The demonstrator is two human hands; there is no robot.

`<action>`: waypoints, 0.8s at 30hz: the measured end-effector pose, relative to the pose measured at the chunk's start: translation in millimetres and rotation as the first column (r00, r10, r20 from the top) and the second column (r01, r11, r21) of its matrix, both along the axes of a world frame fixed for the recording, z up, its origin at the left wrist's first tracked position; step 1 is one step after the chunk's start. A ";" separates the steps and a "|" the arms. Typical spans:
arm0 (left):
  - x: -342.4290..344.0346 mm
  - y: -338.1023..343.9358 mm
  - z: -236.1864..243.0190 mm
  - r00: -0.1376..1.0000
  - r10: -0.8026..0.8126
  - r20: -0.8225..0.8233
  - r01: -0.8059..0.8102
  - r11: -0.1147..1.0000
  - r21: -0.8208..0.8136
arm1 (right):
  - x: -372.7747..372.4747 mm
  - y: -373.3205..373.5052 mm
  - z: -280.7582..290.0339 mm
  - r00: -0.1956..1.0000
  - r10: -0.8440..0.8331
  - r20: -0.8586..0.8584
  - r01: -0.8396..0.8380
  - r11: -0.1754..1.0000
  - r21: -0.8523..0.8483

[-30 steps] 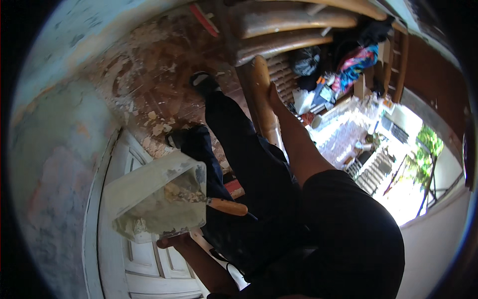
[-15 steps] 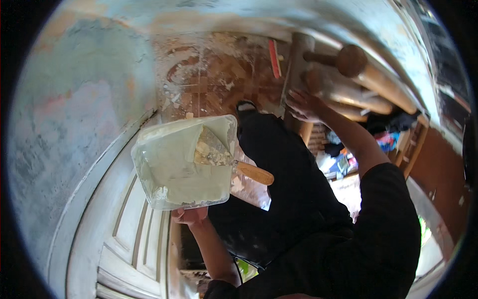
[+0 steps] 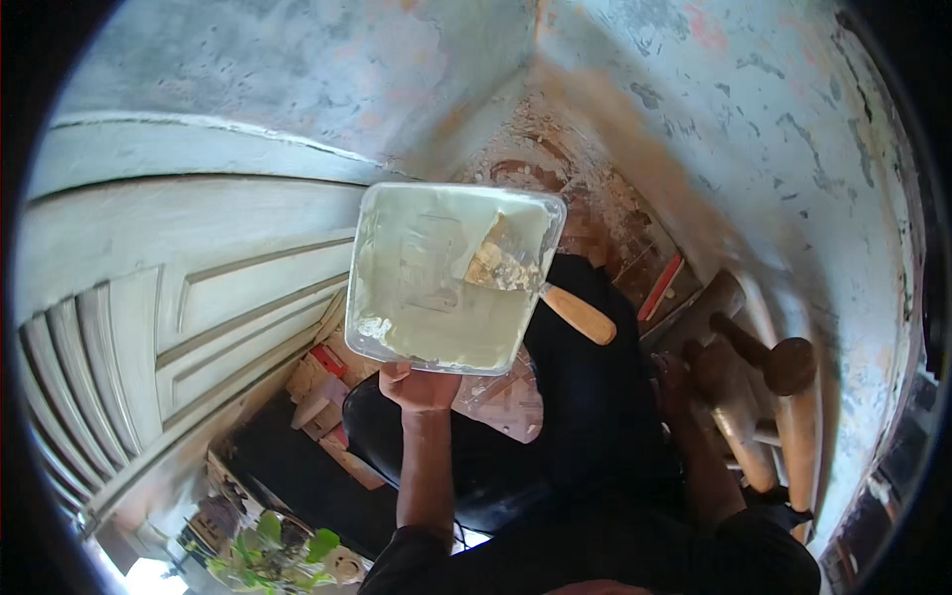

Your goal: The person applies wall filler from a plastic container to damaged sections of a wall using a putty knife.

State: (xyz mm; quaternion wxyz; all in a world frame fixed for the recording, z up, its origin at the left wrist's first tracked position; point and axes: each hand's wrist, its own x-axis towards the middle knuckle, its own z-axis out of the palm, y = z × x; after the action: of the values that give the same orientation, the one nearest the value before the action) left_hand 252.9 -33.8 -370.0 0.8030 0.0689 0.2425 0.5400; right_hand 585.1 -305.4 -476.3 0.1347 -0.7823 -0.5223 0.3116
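My left hand point(image 3: 419, 387) grips the near edge of a square, clear plastic tub point(image 3: 466, 188), its fingers reaching beneath. Pale greenish-white filler paste point(image 3: 421, 268) coats the tub's bottom and sides. A putty knife point(image 3: 580, 315) lies in the tub; its paste-crusted blade rests on the filler and its wooden handle sticks out over the right edge. Low on the right, my right hand point(image 3: 674, 382) is in shadow beside some wooden furniture. Its fingers are too dark to make out.
Wooden furniture with rounded legs point(image 3: 793, 426) stands at the right by a patchy wall point(image 3: 734, 129). A red strip-shaped thing point(image 3: 661, 288) lies on the debris-strewn floor point(image 3: 535, 149). At left is a white panelled door point(image 3: 228, 297); a leafy plant point(image 3: 278, 555) stands lower left.
My view has turned, bringing the wall corner to the top and the furniture lower right. The tub sits farther right in view, still in my left hand. My right hand has dropped into shadow.
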 end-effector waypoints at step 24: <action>3.4 -24.9 17.6 0.996 0.001 0.092 -0.012 0.992 0.124 | -88.6 224.9 202.8 0.963 0.252 -0.097 -0.219 0.938 0.268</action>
State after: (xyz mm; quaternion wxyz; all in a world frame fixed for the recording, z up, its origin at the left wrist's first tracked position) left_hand 256.4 -58.7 -352.4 0.8056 0.0933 0.1714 0.5594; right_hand 496.5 -80.5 -273.5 0.2294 -0.6684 -0.6380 0.3060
